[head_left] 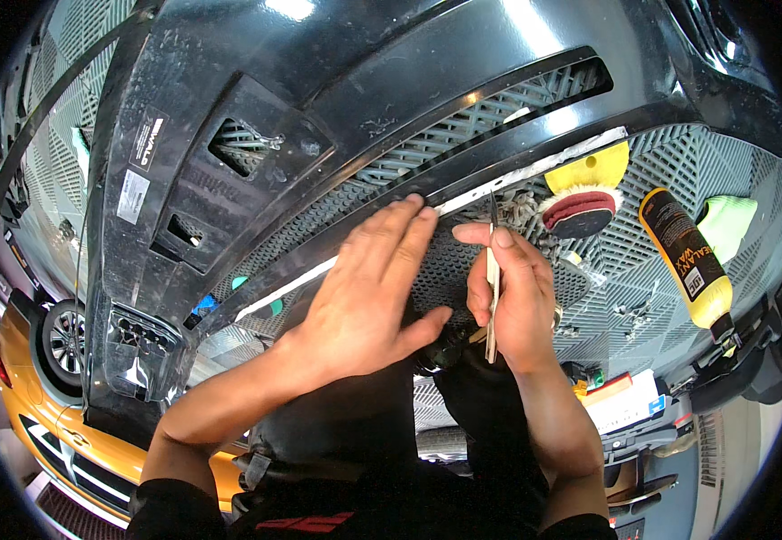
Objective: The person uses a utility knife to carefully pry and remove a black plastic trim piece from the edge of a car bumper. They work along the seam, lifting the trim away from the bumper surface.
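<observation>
A large black car body panel (319,54), apparently a bumper, curves across the upper part of the head view. Along its near edge runs a narrow white strip (535,169). My left hand (359,292) lies flat over that strip, fingers stretched toward the panel, thumb apart. In my right hand (521,301) is a slim, pale utility knife (494,220), pinched between thumb and fingers. Its dark, pointed tip is directed away from me, close to the strip; whether it touches cannot be seen. My left hand covers the middle of the strip.
To the right lie a yellow applicator pad (593,166), a round polishing pad (580,211), a yellow-and-black bottle (688,261) and a green cloth (728,225) on grey grid flooring (625,297). An orange car (76,441) stands at lower left. Papers (625,405) lie at lower right.
</observation>
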Demonstrator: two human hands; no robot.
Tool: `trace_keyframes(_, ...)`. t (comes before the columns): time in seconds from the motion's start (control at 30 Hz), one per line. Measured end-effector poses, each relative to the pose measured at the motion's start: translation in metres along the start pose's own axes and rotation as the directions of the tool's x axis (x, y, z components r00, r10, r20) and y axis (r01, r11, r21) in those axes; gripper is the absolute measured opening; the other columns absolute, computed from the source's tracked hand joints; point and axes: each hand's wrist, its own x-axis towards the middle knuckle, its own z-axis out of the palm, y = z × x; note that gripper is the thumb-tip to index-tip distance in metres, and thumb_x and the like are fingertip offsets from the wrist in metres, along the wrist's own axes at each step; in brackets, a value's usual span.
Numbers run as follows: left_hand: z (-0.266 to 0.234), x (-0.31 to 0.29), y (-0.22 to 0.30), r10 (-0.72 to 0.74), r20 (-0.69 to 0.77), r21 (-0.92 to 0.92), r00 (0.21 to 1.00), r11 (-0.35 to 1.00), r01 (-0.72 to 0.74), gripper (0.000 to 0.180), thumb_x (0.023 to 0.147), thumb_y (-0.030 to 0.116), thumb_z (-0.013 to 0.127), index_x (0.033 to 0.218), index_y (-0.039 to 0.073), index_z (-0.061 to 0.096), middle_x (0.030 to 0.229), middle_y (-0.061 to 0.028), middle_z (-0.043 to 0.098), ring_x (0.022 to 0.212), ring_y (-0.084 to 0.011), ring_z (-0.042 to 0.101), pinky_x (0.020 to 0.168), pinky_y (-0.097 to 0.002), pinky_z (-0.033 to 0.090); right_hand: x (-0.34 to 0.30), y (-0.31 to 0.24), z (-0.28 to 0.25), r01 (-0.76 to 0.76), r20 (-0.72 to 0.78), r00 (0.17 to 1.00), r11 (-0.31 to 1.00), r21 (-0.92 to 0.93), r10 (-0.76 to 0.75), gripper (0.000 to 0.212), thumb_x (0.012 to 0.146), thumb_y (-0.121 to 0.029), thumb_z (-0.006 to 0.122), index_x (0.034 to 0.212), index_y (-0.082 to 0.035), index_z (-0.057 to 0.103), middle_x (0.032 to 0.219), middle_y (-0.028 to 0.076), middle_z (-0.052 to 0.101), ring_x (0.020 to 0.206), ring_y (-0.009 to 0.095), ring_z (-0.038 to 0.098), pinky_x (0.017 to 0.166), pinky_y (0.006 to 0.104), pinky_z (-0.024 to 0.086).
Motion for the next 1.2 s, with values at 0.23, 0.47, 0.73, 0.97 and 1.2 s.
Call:
trace_keyframes(0.23,0.002,-0.006,0.005,0.041,-0.022,-0.018,0.999,0.999,-0.041,0.078,0.077,0.022,0.085,0.142,-0.005,0.052,0.150,-0.0302,0.042,0.134,-0.0483,0.046,0.112,-0.0548,0.041,0.000,-0.001,-0.005,0.069,-0.014,0.998,0.997,-0.028,-0.069,0.036,0.109,-0.033,0.056,0.119,-0.001,0.069,0.059,-0.003,0.050,0.048,0.004,0.042,0.045,0.0211,0.031)
trace_keyframes(0.47,0.014,0.011,0.001,0.052,-0.246,0.064,0.968,0.997,-0.037,0.059,0.082,0.003,0.076,0.138,-0.004,0.056,0.132,-0.0246,0.060,0.118,-0.0404,0.060,0.101,-0.0449,0.051,-0.004,0.002,-0.011,0.078,-0.008,0.997,0.994,-0.070,-0.079,0.031,0.107,-0.027,0.062,0.122,-0.001,0.069,0.066,-0.005,0.053,0.054,0.002,0.044,0.049,0.0194,0.033)
trace_keyframes(0.73,0.016,0.012,-0.008,0.020,-0.375,0.153,0.927,0.987,0.040,0.042,0.082,-0.005,0.075,0.122,0.000,0.068,0.110,-0.0173,0.071,0.096,-0.0349,0.068,0.083,-0.0426,0.057,-0.004,0.009,-0.026,0.121,0.015,0.992,0.961,-0.249,-0.121,0.030,0.103,-0.023,0.068,0.120,0.001,0.070,0.080,-0.006,0.060,0.068,0.002,0.050,0.060,0.0206,0.040)
trace_keyframes(0.97,0.025,0.004,-0.017,0.049,-0.413,0.152,0.909,0.988,0.015,0.018,0.084,-0.003,0.072,0.101,0.002,0.072,0.095,-0.0158,0.073,0.089,-0.0364,0.070,0.080,-0.0439,0.058,0.001,0.014,-0.027,0.267,0.043,0.960,0.866,-0.424,-0.275,0.030,0.102,-0.024,0.070,0.117,0.002,0.072,0.090,0.007,0.074,0.081,0.009,0.065,0.076,0.0277,0.052)
trace_keyframes(1.2,0.014,0.000,-0.018,-0.039,-0.299,0.109,0.953,0.991,0.075,0.021,0.089,0.008,0.070,0.109,0.003,0.071,0.102,-0.0200,0.072,0.098,-0.0408,0.069,0.089,-0.0482,0.057,-0.018,-0.020,-0.006,0.475,0.272,0.873,0.579,-0.663,-0.405,0.035,0.099,-0.027,0.068,0.122,0.000,0.071,0.110,0.023,0.075,0.102,0.039,0.074,0.087,0.0415,0.057)
